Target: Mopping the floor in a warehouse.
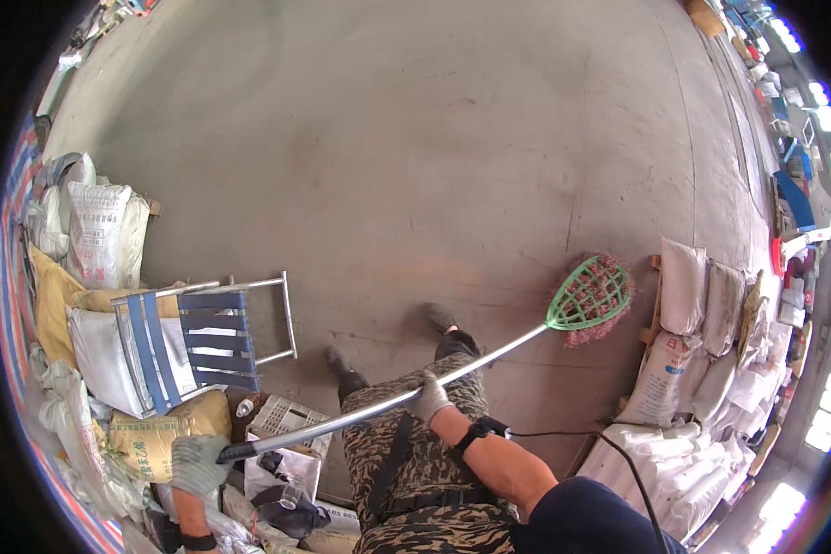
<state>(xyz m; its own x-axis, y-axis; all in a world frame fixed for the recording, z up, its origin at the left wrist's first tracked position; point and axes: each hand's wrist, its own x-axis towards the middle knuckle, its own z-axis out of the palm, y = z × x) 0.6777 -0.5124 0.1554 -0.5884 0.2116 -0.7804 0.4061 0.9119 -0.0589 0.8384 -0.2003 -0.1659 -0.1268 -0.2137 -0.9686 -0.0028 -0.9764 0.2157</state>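
Observation:
A long silver pole (360, 413) slants across my body, rising to the right. At its far end is a green lattice head (589, 295) shaped like a teardrop, with reddish fibres (611, 270) showing through and around it; whether this is a broom or another tool I cannot tell. My left hand (199, 463), in a pale grey glove, is closed round the black grip (237, 452) at the lower left end. Farther up, my gloved right hand (427, 397) is wrapped round the middle of the pole. The head is held out to the right, near stacked sacks (656, 379).
A folding chair (217, 337) with blue straps and a metal frame lies by filled sacks (102, 235) on the left. Near my left hand are a white plastic crate (291, 420) and a black bag (291, 512). Grey concrete floor (415, 157) spreads ahead. A dark cable (609, 439) runs beside my right arm.

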